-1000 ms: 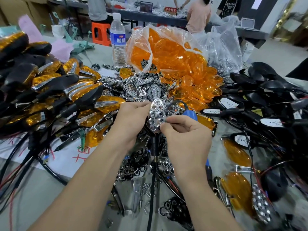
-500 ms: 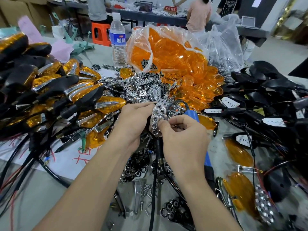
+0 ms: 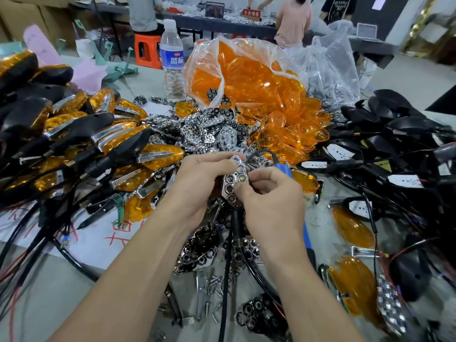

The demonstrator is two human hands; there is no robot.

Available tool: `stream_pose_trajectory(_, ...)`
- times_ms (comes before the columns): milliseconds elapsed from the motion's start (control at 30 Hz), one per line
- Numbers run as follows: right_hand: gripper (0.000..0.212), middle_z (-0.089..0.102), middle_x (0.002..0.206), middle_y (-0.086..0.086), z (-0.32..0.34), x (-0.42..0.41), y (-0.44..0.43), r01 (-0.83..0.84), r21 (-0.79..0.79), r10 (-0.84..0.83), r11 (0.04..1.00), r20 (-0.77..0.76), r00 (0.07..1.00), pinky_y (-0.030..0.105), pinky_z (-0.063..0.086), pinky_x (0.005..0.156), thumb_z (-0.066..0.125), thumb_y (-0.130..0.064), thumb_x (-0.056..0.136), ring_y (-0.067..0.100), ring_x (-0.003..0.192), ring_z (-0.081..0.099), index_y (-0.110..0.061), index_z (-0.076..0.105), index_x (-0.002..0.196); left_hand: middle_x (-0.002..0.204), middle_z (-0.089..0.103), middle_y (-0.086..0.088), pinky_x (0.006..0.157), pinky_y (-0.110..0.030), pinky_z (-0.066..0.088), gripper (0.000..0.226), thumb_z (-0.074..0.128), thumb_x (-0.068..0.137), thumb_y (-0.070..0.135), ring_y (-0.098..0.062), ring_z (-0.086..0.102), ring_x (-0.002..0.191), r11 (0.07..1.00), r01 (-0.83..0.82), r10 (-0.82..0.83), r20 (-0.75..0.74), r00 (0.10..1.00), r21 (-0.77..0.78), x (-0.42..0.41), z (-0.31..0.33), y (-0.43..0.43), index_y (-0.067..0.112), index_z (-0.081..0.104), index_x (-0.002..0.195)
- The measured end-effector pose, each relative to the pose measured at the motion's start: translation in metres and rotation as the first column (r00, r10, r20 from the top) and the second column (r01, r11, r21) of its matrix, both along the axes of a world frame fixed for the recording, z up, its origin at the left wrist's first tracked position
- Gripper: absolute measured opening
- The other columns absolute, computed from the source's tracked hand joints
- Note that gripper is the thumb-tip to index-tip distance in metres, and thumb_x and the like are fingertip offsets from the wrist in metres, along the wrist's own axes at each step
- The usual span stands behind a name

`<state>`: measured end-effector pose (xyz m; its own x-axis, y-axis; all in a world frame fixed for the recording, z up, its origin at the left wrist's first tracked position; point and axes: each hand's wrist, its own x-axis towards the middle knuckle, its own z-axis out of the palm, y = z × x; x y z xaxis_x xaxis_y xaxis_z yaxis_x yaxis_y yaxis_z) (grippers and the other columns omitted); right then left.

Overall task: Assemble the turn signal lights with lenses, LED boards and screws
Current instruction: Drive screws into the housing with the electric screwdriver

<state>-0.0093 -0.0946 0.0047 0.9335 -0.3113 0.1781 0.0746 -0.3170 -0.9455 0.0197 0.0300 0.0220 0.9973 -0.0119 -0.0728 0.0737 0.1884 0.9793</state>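
The left hand (image 3: 197, 186) and right hand (image 3: 274, 203) pinch a chrome reflector (image 3: 233, 185) between them over the desk (image 3: 49, 292); the hands hide whatever sits beneath it. Behind, a clear bag (image 3: 217, 95) holds orange lenses (image 3: 251, 77).

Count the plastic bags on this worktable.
2. One bag, full of orange lenses, sits centre back beyond the chrome reflector pile. A clear bag holding silvery parts lies just to its right. More may be hidden behind the piles.
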Motion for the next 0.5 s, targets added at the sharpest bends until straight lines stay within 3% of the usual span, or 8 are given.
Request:
stream_pose_trajectory(100, 0.021, 0.073, 0.073, -0.013, -0.0016, 0.0027, -0.0016, -0.026, 0.11, 0.03, 0.994, -0.042, 0.999, 0.039, 0.061, 0.073, 0.089, -0.015, 0.076, 0.008, 0.07, 0.069, -0.025, 0.071, 0.08, 0.098, 0.077, -0.023, 0.074, -0.036, 0.06, 0.029, 0.063, 0.09, -0.007, -0.027, 0.07, 0.085, 1.0, -0.016, 0.015, 0.026, 1.0, 0.027, 0.0002, 0.0012, 0.0009, 0.012, 0.084, 0.087)
stream_pose_trajectory(167, 0.022, 0.073, 0.072, -0.014, -0.0037, 0.0051, -0.0034, -0.026, 0.146, 0.035, 0.989, -0.057, 0.998, 0.037, 0.06, 0.072, 0.09, -0.014, 0.074, 0.01, 0.071, 0.07, -0.024, 0.072, 0.079, 0.098, 0.079, -0.018, 0.089, -0.044, 0.057, 0.031, 0.064, 0.09, -0.008, -0.031, 0.069, 0.1, 0.998, -0.043, 0.041, 0.03, 0.999, 0.054, 0.0015, -0.0002, -0.0001, 0.015, 0.084, 0.085)
stream_pose_trajectory(267, 0.018, 0.071, 0.076, -0.023, -0.0073, 0.0045, -0.0035, -0.028, 0.115, 0.036, 0.993, -0.065, 0.997, 0.021, 0.053, 0.066, 0.088, -0.025, 0.078, 0.0, 0.069, 0.067, -0.027, 0.07, 0.08, 0.103, 0.079, -0.014, 0.106, -0.056, 0.049, 0.032, 0.064, 0.09, -0.008, -0.039, 0.064, 0.118, 0.996, -0.063, 0.062, 0.017, 0.998, 0.059, 0.0028, -0.0018, -0.0017, 0.016, 0.085, 0.085)
stream_pose_trajectory(300, 0.016, 0.068, 0.081, -0.032, -0.0076, 0.0028, -0.0028, -0.049, 0.048, 0.052, 0.998, -0.068, 0.996, 0.011, 0.046, 0.062, 0.084, -0.031, 0.082, -0.006, 0.072, 0.065, -0.03, 0.068, 0.082, 0.103, 0.079, -0.013, 0.109, -0.057, 0.047, 0.033, 0.063, 0.091, -0.008, -0.04, 0.064, 0.119, 0.996, -0.067, 0.066, 0.017, 0.998, 0.062, 0.0026, -0.0018, -0.002, 0.016, 0.085, 0.084)
stream_pose_trajectory(367, 0.014, 0.063, 0.087, -0.041, -0.0062, -0.0008, -0.0026, -0.103, -0.053, 0.097, 0.993, -0.1, 0.99, 0.006, 0.043, 0.061, 0.074, -0.043, 0.088, -0.015, 0.08, 0.061, -0.035, 0.062, 0.087, 0.097, 0.079, -0.012, 0.106, -0.056, 0.049, 0.036, 0.062, 0.092, -0.008, -0.036, 0.067, 0.11, 0.996, -0.074, 0.072, 0.025, 0.997, 0.051, 0.001, -0.0004, -0.002, 0.018, 0.085, 0.082)
stream_pose_trajectory(400, 0.016, 0.067, 0.086, -0.033, -0.0058, -0.0014, -0.0031, -0.126, -0.039, 0.12, 0.991, -0.13, 0.984, 0.007, 0.045, 0.064, 0.071, -0.047, 0.087, -0.012, 0.08, 0.063, -0.036, 0.061, 0.09, 0.095, 0.079, -0.011, 0.102, -0.054, 0.051, 0.036, 0.062, 0.092, -0.008, -0.035, 0.067, 0.105, 0.996, -0.075, 0.074, 0.032, 0.997, 0.038, 0.0002, 0.0007, -0.0017, 0.018, 0.085, 0.082)
stream_pose_trajectory(433, 0.02, 0.072, 0.087, -0.023, -0.0051, -0.0018, -0.0036, -0.146, 0.013, 0.146, 0.989, -0.163, 0.976, 0.018, 0.053, 0.071, 0.07, -0.05, 0.083, -0.005, 0.079, 0.067, -0.035, 0.062, 0.095, 0.095, 0.08, -0.011, 0.098, -0.052, 0.053, 0.036, 0.062, 0.093, -0.008, -0.035, 0.068, 0.102, 0.997, -0.074, 0.073, 0.043, 0.996, 0.029, -0.0002, 0.0018, -0.0011, 0.018, 0.085, 0.082)
stream_pose_trajectory(500, 0.028, 0.077, 0.093, -0.006, -0.0021, -0.001, -0.0052, -0.177, 0.131, 0.201, 0.976, -0.206, 0.958, 0.049, 0.061, 0.081, 0.07, -0.046, 0.076, 0.016, 0.085, 0.075, -0.032, 0.066, 0.1, 0.099, 0.08, -0.012, 0.095, -0.049, 0.054, 0.035, 0.062, 0.093, -0.007, -0.031, 0.069, 0.101, 0.997, -0.068, 0.066, 0.075, 0.995, 0.024, -0.0005, 0.0025, 0.0009, 0.019, 0.084, 0.085)
